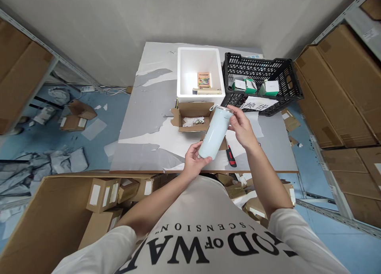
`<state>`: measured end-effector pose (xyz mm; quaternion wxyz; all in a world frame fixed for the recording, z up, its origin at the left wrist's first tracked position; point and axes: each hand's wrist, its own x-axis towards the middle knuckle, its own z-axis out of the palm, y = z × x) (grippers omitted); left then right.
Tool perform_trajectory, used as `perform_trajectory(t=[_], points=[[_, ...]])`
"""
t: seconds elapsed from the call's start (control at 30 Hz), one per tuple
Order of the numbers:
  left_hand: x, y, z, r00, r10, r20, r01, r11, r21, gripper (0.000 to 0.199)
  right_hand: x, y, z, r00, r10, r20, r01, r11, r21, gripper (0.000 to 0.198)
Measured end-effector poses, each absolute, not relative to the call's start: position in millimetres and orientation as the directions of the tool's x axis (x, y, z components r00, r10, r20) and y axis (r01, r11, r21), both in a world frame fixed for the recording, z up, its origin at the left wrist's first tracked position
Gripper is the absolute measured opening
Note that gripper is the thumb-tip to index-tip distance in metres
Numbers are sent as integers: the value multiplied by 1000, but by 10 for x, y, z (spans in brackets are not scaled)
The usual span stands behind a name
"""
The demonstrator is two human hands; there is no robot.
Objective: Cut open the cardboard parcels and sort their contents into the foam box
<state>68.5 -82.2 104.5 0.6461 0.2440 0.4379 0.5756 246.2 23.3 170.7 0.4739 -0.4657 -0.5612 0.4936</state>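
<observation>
A pale blue insulated bottle [216, 133] is held tilted above the table, its metal-rimmed top toward the upper right and a small loop strap at that end. My left hand [195, 159] grips its base from below left. At the top end, my right hand [240, 125] closes its fingers around the rim. Behind the bottle sits an open cardboard box [193, 127] with crumpled paper inside, partly hidden by the bottle. A red and black utility knife [230, 155] lies on the table just right of the bottle.
Behind the small box stands a white foam box [181, 73] with a few small packets inside. A black plastic crate [263, 65] with several green-and-white boxes is at the back right. A large carton [26, 222] of smaller boxes adjoins the table [139, 119]. Shelved cartons [342, 87] rise at right.
</observation>
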Motion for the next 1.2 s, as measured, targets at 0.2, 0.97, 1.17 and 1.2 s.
perform_trajectory(t=[0.2, 0.97, 1.17, 1.2], points=[[748, -883, 988, -186, 963, -194, -353, 119, 928, 68, 2405, 309, 1749, -75, 997, 18, 155, 29, -988, 40], [647, -991, 772, 101, 958, -269, -559, 279, 781, 62, 2604, 332, 1718, -255, 960, -113, -91, -140, -986, 41], [608, -1007, 713, 112, 960, -258, -541, 277, 794, 62, 2591, 349, 1755, -234, 963, -131, 8, -132, -991, 34], [600, -1008, 703, 118, 959, -256, -535, 279, 798, 63, 2586, 356, 1751, -236, 963, -132, 26, -129, -991, 33]])
